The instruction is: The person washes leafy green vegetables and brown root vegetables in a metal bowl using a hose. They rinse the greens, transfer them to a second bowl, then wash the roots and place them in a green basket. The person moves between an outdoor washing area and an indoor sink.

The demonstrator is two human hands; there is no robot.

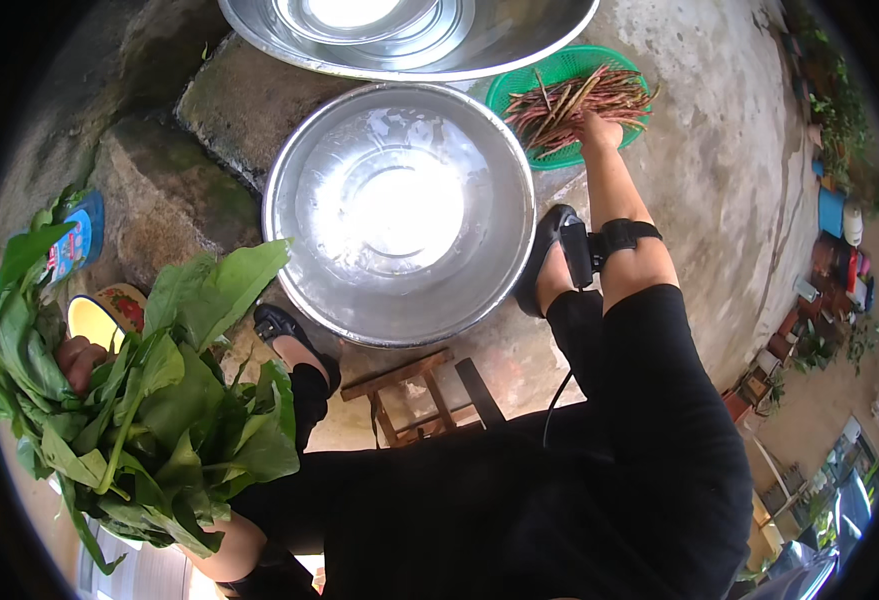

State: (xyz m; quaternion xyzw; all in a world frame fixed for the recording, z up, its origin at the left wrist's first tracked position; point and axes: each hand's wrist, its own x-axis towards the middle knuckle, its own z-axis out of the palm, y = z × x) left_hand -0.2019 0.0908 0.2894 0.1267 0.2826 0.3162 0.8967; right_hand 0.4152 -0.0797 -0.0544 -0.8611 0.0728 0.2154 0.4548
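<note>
My left hand point(81, 363) is closed around a large bunch of leafy greens point(176, 405) at the left; only some fingers show among the leaves. At the upper right, my right hand point(598, 129) reaches into a green plastic colander point(501, 94) of long reddish bean pods point(559, 112). Its fingertips are hidden at the pods, so whether it grips any cannot be told. Between my hands stands a wide metal basin point(402, 300) with a shiny, wet-looking inside, close beside the colander.
A second large metal basin point(514, 45) sits at the top. Rough stones point(169, 195) lie left of the middle basin. An enamel bowl point(120, 304) and a blue labelled package point(90, 225) are at the left. A wooden stool point(402, 382) stands between my feet. Potted plants line the far right.
</note>
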